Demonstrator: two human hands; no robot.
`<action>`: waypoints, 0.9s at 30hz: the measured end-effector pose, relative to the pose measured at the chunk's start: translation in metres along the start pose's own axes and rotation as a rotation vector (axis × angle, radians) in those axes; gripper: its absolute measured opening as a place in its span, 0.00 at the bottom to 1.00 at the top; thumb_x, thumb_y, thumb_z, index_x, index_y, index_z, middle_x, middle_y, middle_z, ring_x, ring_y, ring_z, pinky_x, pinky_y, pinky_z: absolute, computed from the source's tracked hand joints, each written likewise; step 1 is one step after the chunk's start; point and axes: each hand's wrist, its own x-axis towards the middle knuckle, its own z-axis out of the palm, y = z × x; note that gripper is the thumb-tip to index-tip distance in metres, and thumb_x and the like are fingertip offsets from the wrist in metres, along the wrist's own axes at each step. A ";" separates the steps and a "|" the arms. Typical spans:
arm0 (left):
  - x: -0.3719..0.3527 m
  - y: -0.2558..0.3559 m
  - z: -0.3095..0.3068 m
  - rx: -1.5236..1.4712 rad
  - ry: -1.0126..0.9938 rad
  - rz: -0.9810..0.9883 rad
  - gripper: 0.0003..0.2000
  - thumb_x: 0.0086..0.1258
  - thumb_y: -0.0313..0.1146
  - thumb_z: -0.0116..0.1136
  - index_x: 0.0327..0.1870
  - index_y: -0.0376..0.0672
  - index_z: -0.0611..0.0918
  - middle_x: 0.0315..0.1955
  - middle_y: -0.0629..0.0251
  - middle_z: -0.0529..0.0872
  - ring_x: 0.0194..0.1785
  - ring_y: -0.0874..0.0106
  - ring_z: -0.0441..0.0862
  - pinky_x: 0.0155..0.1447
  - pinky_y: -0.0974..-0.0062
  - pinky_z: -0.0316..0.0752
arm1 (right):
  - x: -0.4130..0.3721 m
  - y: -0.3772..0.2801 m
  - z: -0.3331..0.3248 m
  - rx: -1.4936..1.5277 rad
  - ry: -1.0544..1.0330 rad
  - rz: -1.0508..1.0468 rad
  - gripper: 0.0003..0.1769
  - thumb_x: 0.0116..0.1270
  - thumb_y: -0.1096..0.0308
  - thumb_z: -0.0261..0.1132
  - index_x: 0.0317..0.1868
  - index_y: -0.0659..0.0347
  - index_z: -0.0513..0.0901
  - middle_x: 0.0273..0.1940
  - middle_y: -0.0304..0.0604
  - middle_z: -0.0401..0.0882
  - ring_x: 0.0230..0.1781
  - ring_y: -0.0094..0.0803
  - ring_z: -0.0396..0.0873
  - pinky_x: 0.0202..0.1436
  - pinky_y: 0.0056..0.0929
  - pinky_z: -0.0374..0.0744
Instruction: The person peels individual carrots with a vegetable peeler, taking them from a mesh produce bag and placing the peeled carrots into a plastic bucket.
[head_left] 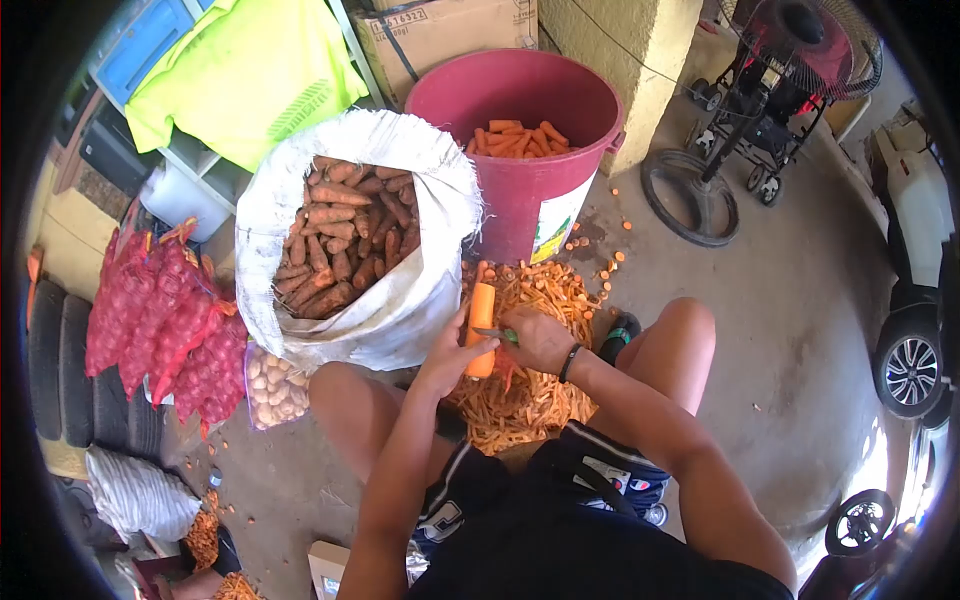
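My left hand [447,354] is closed around a peeled orange carrot [481,310], which stands nearly upright in front of me. In my right hand [541,342] is a small green-handled peeler [489,332], its narrow dark blade lying across the carrot. Beneath both hands spreads a large heap of carrot peelings [530,405] between my legs. Unpeeled, soil-stained carrots [335,235] fill an open white woven sack [395,325] ahead on the left. Peeled carrots [520,140] lie inside the dark red tub [500,205] behind the heap.
Red net bags of onions [165,320] and a bag of pale bulbs [275,390] stand left of the sack. Cut carrot ends [605,270] litter the floor by the tub. A pedestal fan [700,190] is at back right, a car wheel [910,372] at far right.
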 end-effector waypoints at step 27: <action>0.008 0.000 0.000 0.228 -0.028 0.063 0.33 0.67 0.26 0.70 0.73 0.38 0.69 0.55 0.67 0.81 0.56 0.76 0.80 0.61 0.74 0.77 | 0.016 0.012 0.015 -0.033 -0.211 0.197 0.18 0.65 0.62 0.64 0.53 0.59 0.84 0.43 0.60 0.85 0.45 0.56 0.86 0.48 0.50 0.84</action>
